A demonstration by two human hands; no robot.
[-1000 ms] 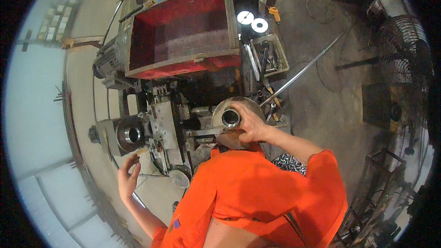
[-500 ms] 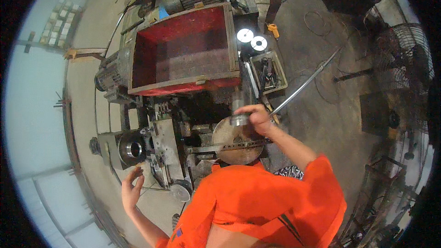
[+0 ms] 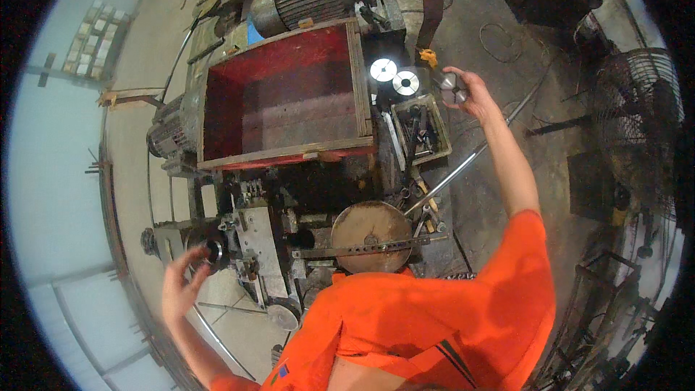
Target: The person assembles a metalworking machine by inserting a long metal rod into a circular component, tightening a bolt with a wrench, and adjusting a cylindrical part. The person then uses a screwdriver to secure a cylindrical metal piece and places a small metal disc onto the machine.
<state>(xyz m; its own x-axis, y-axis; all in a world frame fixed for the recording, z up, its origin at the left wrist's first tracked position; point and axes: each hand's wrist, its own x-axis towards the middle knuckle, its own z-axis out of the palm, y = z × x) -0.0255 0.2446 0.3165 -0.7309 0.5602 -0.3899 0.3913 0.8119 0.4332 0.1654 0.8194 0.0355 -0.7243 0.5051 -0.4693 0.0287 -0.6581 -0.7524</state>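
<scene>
My right hand (image 3: 474, 95) is raised on the far right side of the machine, fingers closed around a slotted round steel piece (image 3: 453, 91) that looks like a collet. Its slotted face is turned upward. On the left, my left hand (image 3: 181, 286) has its fingers spread, somewhat blurred, in front of the ring-shaped spindle mouth (image 3: 216, 251) of the machine. I see nothing in it; whether the fingertips touch the spindle I cannot tell. Two bright slotted discs (image 3: 384, 70) lie beside the red box, just left of the right hand.
A wooden-framed box with red inner walls (image 3: 217, 123) sits over the machine. A tool tray (image 3: 443, 146), a long metal rod (image 3: 452, 176) and a brown round plate (image 3: 371, 221) are to the right and near. A fan (image 3: 637, 101) stands at far right.
My right hand has swung away from above the brown plate, up and right past the tool tray, still holding a steel piece. My left hand has moved up and left to the spindle mouth.
</scene>
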